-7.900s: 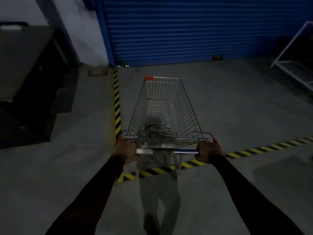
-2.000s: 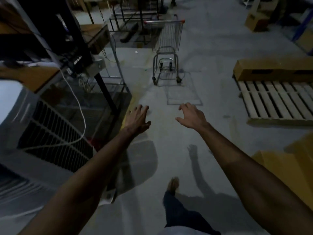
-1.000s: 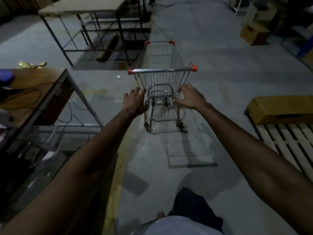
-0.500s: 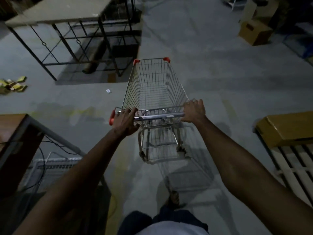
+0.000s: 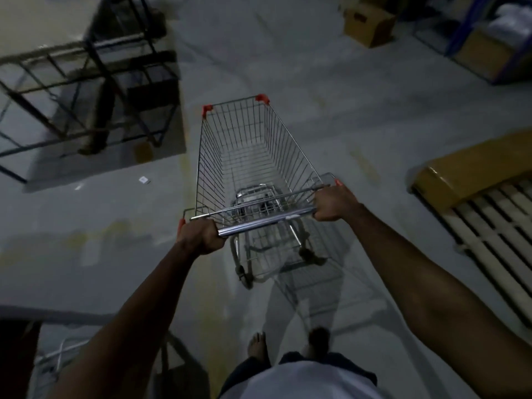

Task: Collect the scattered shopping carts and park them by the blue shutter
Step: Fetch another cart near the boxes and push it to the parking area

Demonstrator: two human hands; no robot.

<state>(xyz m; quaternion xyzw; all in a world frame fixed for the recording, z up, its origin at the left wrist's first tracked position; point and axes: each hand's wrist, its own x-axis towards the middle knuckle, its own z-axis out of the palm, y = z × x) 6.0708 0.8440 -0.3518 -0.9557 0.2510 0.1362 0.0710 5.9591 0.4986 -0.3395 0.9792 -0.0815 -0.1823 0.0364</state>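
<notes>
A: You have one shopping cart (image 5: 236, 125) right in front of you, at twelve o'clock. Its basket has nothing in it.

B: And you hold it tight. Your left hand (image 5: 201, 236) wraps round the left end of the handle bar (image 5: 264, 220). Your right hand (image 5: 334, 204) wraps round the right end.

A: So the grabbing part looks done for this cart. The parking part is not done yet.

B: Right. You cannot see the blue shutter from here at all. I think you need to turn the cart and roll it over there.

A: Watch your sides when you turn. A wooden pallet (image 5: 489, 234) lies at three o'clock, near the cart, with a long yellow box (image 5: 472, 171) at its far end.

B: A desk (image 5: 95, 90) with a dark metal frame stands at ten o'clock. A brown cardboard box (image 5: 370, 23) sits far off at one o'clock.

A: The grey floor (image 5: 316, 82) between them looks wide enough for you to roll on, I guess.

B: How many carts are left for you after this one?

A: You cannot tell from here. No other cart shows. So this cart is in your hands, and the trip to the shutter is the job that is left.
</notes>
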